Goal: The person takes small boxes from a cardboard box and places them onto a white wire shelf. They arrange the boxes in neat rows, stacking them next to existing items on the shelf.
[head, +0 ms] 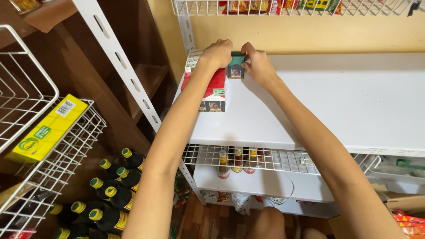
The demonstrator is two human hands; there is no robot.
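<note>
Head view, looking down: both hands meet at the back left of a white shelf [336, 106], on a small green pack [236, 66]. The left hand [217, 54] is curled over the pack's left side and the top of a row of red packs [215, 90] that runs toward the shelf's front edge. The right hand [259, 66] closes on the green pack from the right, thumb and fingers pinching its upper corner. The pack stands upright on the shelf, touching the red row and near the yellow wall.

It looks like a light, stiff cardboard box with a smooth wrap, so likely a little slippery and easy to dent if squeezed hard. The flat sides seem the best place to hold it, as the right hand does.

Both forearms stretch forward and up from the bottom of the frame, converging at the pack, wrists slightly bent. Left of the arms sit a wire basket [84, 132] with a yellow box [46, 130] and dark bottles [115, 186] with green-and-yellow caps below.
</note>
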